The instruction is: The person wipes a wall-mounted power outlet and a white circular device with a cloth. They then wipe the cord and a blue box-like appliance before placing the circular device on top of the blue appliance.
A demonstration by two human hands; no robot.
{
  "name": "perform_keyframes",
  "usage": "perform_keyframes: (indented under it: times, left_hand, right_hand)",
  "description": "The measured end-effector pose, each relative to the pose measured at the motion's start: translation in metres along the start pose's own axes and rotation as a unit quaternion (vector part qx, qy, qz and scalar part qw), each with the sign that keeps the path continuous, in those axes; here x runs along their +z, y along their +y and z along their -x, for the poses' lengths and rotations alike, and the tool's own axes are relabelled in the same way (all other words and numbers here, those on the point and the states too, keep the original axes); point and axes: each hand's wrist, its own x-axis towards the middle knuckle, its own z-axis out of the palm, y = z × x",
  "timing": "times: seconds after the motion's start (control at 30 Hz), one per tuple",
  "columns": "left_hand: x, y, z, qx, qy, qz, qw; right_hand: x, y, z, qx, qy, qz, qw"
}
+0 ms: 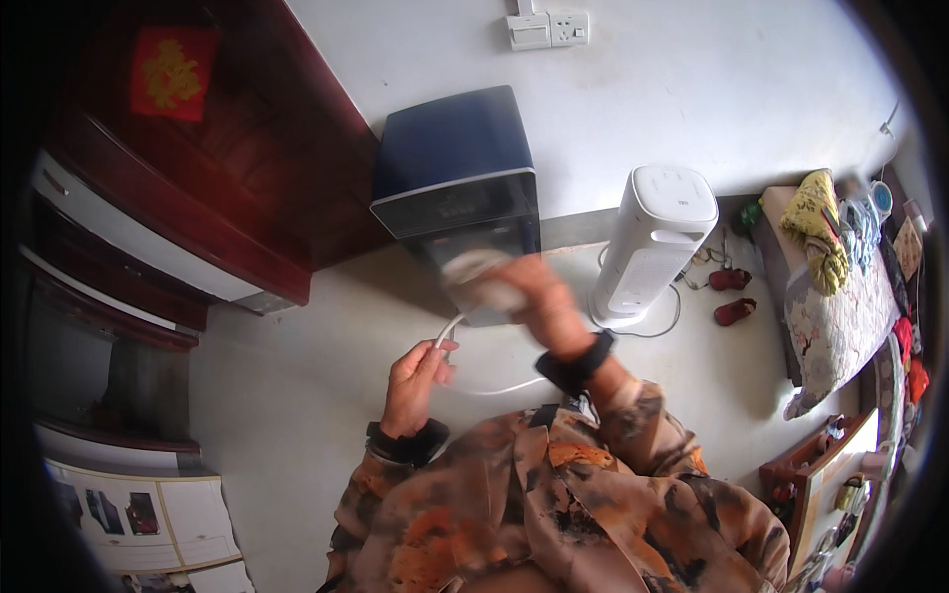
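My left hand [417,384] pinches a white cable [448,329] between thumb and fingers, above the floor. The cable runs up from it to my right hand [526,293], which is blurred and closed around a bundle of white cable [478,273]. A further length of the cable [508,389] hangs in a loop near my waist. Behind my right hand stands a dark blue and black appliance [456,193] against the wall. To its right is a white tower-shaped appliance [652,244] on a round base.
A dark red wooden cabinet [245,222] fills the left side. On the wall are a switch and socket [549,31]. A cord lies around the tower's base, near red shoes [732,296]. A bed [838,319] and an open-topped wooden table [834,482] stand at the right.
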Motion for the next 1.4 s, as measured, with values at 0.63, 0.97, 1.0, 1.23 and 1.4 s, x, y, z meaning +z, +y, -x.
perform_keyframes:
  times: [0.63, 0.97, 1.0, 1.23, 1.4]
  left_hand:
    - [-0.001, -0.01, -0.011, 0.079, -0.005, -0.071, 0.994]
    - [0.013, 0.06, -0.007, 0.142, -0.078, -0.012, 0.987]
    - [0.013, 0.062, -0.007, 0.166, -0.103, 0.011, 0.981]
    - [0.019, 0.062, -0.006, 0.214, -0.074, -0.042, 0.973]
    - [0.013, 0.062, -0.009, 0.322, 0.058, 0.007, 0.945]
  right_hand:
    - [0.013, -0.046, -0.002, 0.324, -0.056, -0.635, 0.699]
    - [0.017, -0.059, 0.004, 0.3, -0.143, -0.561, 0.758]
    - [0.017, -0.059, 0.004, 0.283, -0.155, -0.545, 0.774]
    - [0.018, -0.064, 0.014, 0.246, -0.161, -0.423, 0.857]
    - [0.024, -0.026, 0.037, 0.163, -0.198, -0.133, 0.957]
